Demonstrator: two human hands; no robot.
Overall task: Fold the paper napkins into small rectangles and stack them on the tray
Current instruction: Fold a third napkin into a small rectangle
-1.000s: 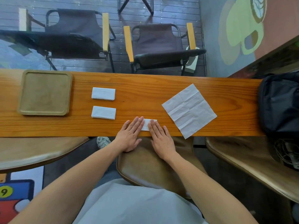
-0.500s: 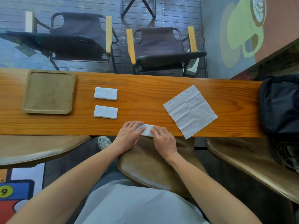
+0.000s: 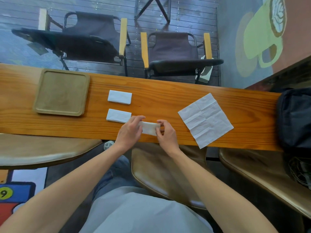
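Note:
A small folded white napkin (image 3: 149, 128) is held between both hands just above the wooden counter's near edge. My left hand (image 3: 130, 132) pinches its left end and my right hand (image 3: 166, 134) pinches its right end. Two other folded napkins lie flat to the left: one (image 3: 119, 97) farther back and one (image 3: 118, 115) nearer, close to my left fingers. A tan square tray (image 3: 61, 92) sits bare at the counter's left. An unfolded creased napkin (image 3: 205, 120) lies flat to the right.
The long wooden counter (image 3: 168, 101) runs left to right. A black bag (image 3: 296, 118) rests on its right end. Brown stool seats (image 3: 165, 172) stand below the near edge. Two folding chairs (image 3: 173, 52) stand beyond the far edge.
Both hands went from pressing the napkin flat on the counter to pinching its ends and lifting it slightly. The other napkins and the tray stayed in place.

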